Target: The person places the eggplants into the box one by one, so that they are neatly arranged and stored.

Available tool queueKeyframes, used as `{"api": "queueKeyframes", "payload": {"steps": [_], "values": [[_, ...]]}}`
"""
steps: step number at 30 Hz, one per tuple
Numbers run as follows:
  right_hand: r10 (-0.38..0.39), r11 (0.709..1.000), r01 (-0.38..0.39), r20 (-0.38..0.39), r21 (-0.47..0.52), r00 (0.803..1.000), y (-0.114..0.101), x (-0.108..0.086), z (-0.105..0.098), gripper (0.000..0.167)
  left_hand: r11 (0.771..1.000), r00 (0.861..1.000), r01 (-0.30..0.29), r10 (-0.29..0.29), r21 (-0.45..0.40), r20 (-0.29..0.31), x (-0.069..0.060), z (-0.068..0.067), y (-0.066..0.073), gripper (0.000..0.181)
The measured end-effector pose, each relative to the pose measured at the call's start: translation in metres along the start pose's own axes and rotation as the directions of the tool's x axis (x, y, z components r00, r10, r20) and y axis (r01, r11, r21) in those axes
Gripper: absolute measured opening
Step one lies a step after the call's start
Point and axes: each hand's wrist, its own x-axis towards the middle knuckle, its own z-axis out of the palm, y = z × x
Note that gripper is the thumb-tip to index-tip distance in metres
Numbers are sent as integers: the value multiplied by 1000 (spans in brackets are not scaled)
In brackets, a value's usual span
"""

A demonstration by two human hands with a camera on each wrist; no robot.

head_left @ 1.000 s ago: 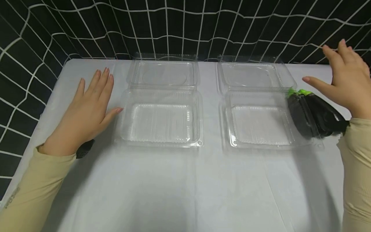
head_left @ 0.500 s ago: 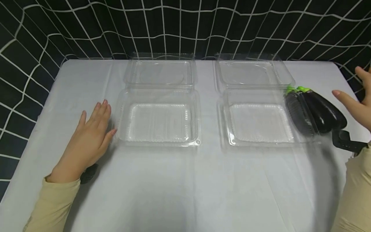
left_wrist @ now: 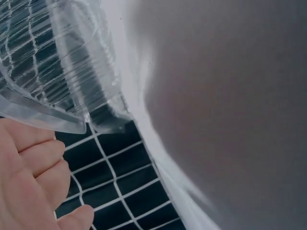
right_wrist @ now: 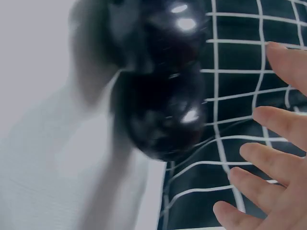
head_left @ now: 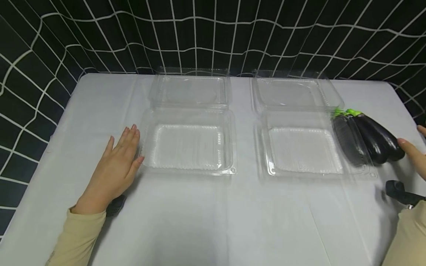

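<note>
Two clear plastic clamshell boxes with raised lids lie side by side, the left box and the right box. Dark eggplants with green stems lie at the right box's right side, one seen through its clear edge. My left hand, fingers straight, is beside the left box's left edge; the left wrist view shows that hand near the clear plastic. At the right edge, my right hand is partly out of view, its thumb by the eggplants. The right wrist view shows its spread fingers beside the eggplants.
A white cloth covers the table. A black backdrop with white netting stands behind it and along its left side. A black strap-like piece is at the right wrist, above the cloth.
My left hand has moved down and slightly right, beside the left box. My right hand has moved outward, then down towards the eggplants' lower end. The head view has shifted slightly.
</note>
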Motion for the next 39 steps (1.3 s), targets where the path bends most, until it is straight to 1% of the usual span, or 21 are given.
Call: {"api": "queueKeyframes", "payload": {"steps": [1, 2, 4, 6, 7, 8, 9, 11, 12, 13, 14, 16, 18, 19, 21, 22, 25, 31, 35, 37, 39], "values": [[3, 1000, -3, 4, 2, 1000, 1, -3, -1, 74, 1000, 1000, -3, 3, -2, -3, 1, 1, 1, 60], [13, 1000, -13, -12, 17, 1000, 1, -6, 0, 70, 1000, 1000, -5, 5, -4, -4, 1, 3, 2, 59], [71, 990, -70, -9, 123, 997, -4, -12, 2, 62, 1000, 1000, -10, 10, -4, -7, 2, 5, 3, 59], [110, 964, -106, -1, 244, 994, -16, -21, 2, 56, 1000, 1000, -12, 12, -8, -10, 2, 5, 3, 59], [141, 931, -132, -1, 341, 990, -24, -26, 2, 52, 1000, 1000, -12, 11, -10, -11, 2, 5, 3, 59], [181, 879, -164, 4, 447, 984, -33, -30, 2, 48, 1000, 1000, -12, 12, -12, -14, 1, 5, 3, 58], [205, 815, -186, 27, 549, 978, -43, -35, 1, 43, 1000, 1000, -12, 12, -13, -19, 1, 5, 2, 59], [211, 735, -175, 25, 655, 977, -61, -43, -4, 34, 1000, 1000, -11, 11, -18, -26, -1, 4, 1, 59], [217, 689, -160, 9, 707, 976, -68, -46, -5, 31, 1000, 999, -12, 11, -20, -30, -2, 4, 1, 59], [214, 665, -150, 5, 732, 977, -73, -48, -7, 30, 1000, 999, -12, 11, -23, -34, -2, 4, 1, 58], [206, 663, -140, 1, 735, 979, -76, -50, -8, 31, 1000, 999, -13, 12, -26, -38, -3, 3, 0, 58], [175, 686, -121, -1, 718, 985, -81, -52, -8, 32, 1000, 999, -12, 11, -26, -43, -4, 3, 0, 58], [147, 683, -106, 6, 723, 989, -83, -52, -8, 31, 999, 999, -14, 12, -29, -51, -5, 2, -1, 58], [137, 696, -101, 7, 711, 991, -83, -52, -7, 31, 999, 998, -13, 11, -31, -54, -6, 2, -1, 58], [129, 685, -100, 15, 721, 992, -84, -52, -7, 31, 999, 998, -12, 10, -33, -59, -7, 1, 0, 58], [129, 691, -100, 14, 716, 992, -84, -52, -7, 32, 999, 998, -13, 11, -34, -61, -7, 1, 0, 58], [135, 731, -104, 6, 675, 991, -82, -52, -6, 33, 999, 998, -17, 14, -36, -62, -7, 2, 0, 58], [118, 752, -94, 7, 653, 993, -76, -53, -7, 34, 999, 997, -32, 29, -35, -73, -5, 5, 0, 59], [107, 783, -84, 0, 616, 994, -75, -50, -9, 32, 999, 996, -33, 30, -32, -82, -4, 6, 2, 59], [99, 808, -77, -6, 584, 995, -76, -48, -9, 31, 999, 996, -31, 29, -30, -87, -4, 7, 2, 59], [100, 825, -82, -1, 560, 995, -77, -47, -9, 32, 999, 996, -31, 28, -28, -87, -4, 6, 2, 58]]}}
